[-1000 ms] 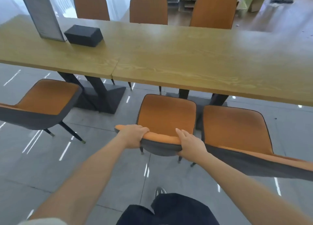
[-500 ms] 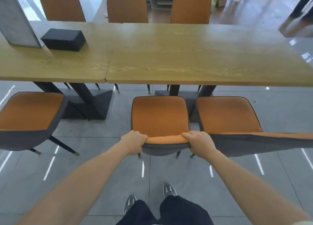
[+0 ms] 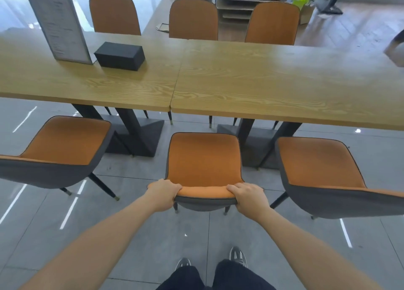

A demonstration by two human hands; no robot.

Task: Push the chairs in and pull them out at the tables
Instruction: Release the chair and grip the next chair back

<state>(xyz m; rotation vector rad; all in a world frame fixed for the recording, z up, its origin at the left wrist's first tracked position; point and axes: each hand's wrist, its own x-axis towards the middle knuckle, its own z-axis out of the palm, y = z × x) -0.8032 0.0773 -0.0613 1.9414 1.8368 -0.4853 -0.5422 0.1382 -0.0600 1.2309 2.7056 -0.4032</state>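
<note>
Both hands grip the middle orange chair [image 3: 204, 158] by its backrest top: left hand [image 3: 163, 194], right hand [image 3: 249, 196]. Its seat sits just clear of the desk [image 3: 273, 82] edge.

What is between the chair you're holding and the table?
Only bare grey floor lies between the middle chair and the table, seen in the head view.

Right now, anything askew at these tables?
Near-side orange chairs are uneven: the left chair sits angled and pulled out; the middle chair, held at its backrest by both hands, faces squarely. Nothing spilled or damaged.
</note>
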